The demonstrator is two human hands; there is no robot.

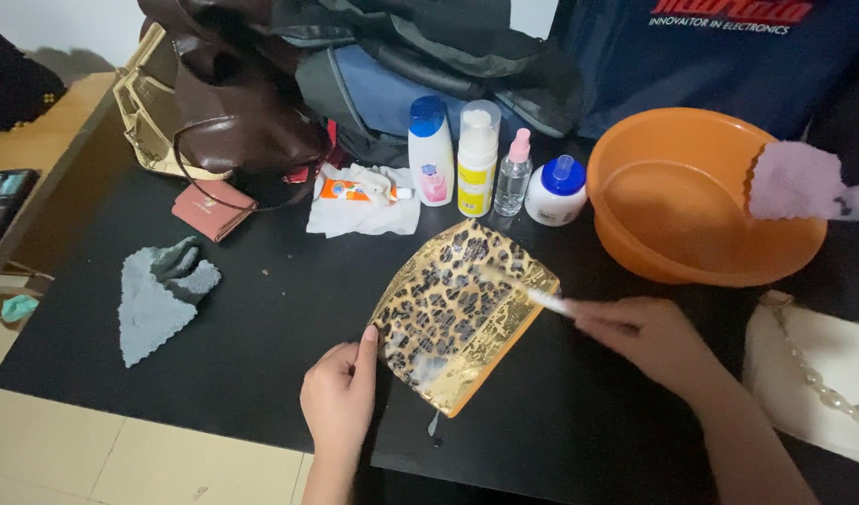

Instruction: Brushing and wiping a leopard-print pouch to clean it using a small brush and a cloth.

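- Our left hand pins the near-left edge of a shiny gold leopard-print pouch to the black desk, thumb pressed on it and fingers curled.
- Our right hand is closed around a thin white-handled brush, whose blurred tip lies over the pouch.
- The pouch lies flat between both hands, a corner hanging over the desk's near edge.
- Beyond the right hand sits an orange basin with a pink cloth draped on its rim.
- Beyond the pouch stand a row of bottles and a white tissue.
- Far left of the left hand lies a grey cloth, with a pink wallet behind it.
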